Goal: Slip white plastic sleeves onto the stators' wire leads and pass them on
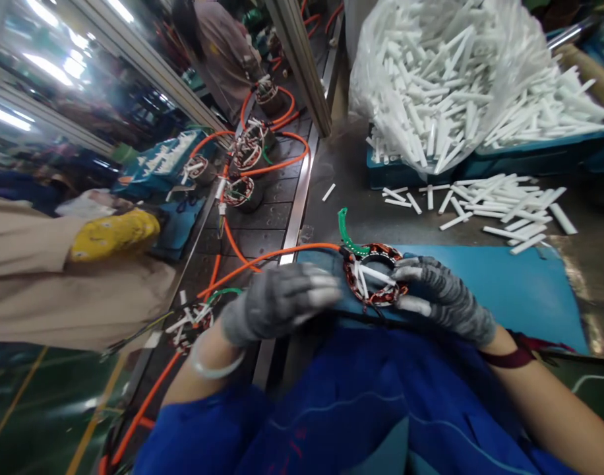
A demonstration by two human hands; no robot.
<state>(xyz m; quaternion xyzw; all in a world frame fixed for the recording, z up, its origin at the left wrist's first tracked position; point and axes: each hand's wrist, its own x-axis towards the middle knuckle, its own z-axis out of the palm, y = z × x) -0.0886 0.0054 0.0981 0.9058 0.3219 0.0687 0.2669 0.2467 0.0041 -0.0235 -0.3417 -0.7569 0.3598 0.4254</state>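
A ring-shaped motor stator (pixel 350 280) with copper windings lies on a blue mat, white sleeves (pixel 378 274) resting across its opening. My right hand (pixel 443 297), in a grey glove with whitish fingertips, grips the ring's right edge between thumb and fingers. To the left of the ring, apart from it, my left hand (pixel 287 297) in a matching glove is smeared by motion; its fingers point toward the stator, and whether they hold anything cannot be made out. A green braided sleeve (pixel 349 234) and an orange cable (pixel 287 251) come off the stator's upper left.
Loose white tubes (pixel 504 204) lie beyond the blue mat (pixel 524 290). Behind them, a plastic bag (pixel 371 72) of tubes sits over teal bins (pixel 411 175). Several cabled stators (pixel 240 191) stand along the conveyor (pixel 267 227). A co-worker's yellow sleeve cover (pixel 117 234) is at left.
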